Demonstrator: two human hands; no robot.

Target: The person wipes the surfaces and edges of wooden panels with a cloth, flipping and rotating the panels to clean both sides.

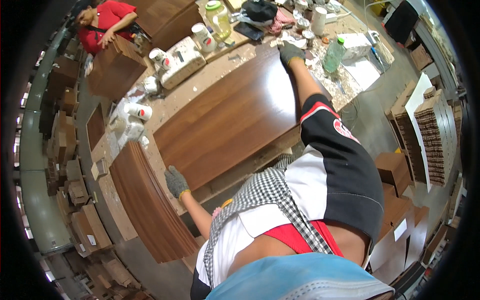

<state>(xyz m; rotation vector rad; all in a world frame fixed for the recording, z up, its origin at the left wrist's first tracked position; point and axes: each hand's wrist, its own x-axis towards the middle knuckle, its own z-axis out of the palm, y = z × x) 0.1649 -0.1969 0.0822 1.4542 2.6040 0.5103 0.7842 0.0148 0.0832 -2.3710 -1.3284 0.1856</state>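
A glossy brown wood-grain panel (225,115) lies across the worktable in front of me. My left hand (177,181), in a grey knit glove with a yellow cuff, is at the panel's near left corner with its fingers stretched out. Reaching to the far right end of the panel, my right hand (292,53) wears a matching glove. Its fingers are bent, and a small pale scrap shows by the fingertips; what they grip is too small to make out. Beside my left forearm stands a stack of brown panels (150,205).
White cups (204,37), a green-lidded jar (218,19) and a green-capped bottle (334,55) stand along the spattered table (220,62). A person in red (107,22) handles a stack of brown boards (116,67) at far left. Cardboard sheets (434,135) are piled at right.
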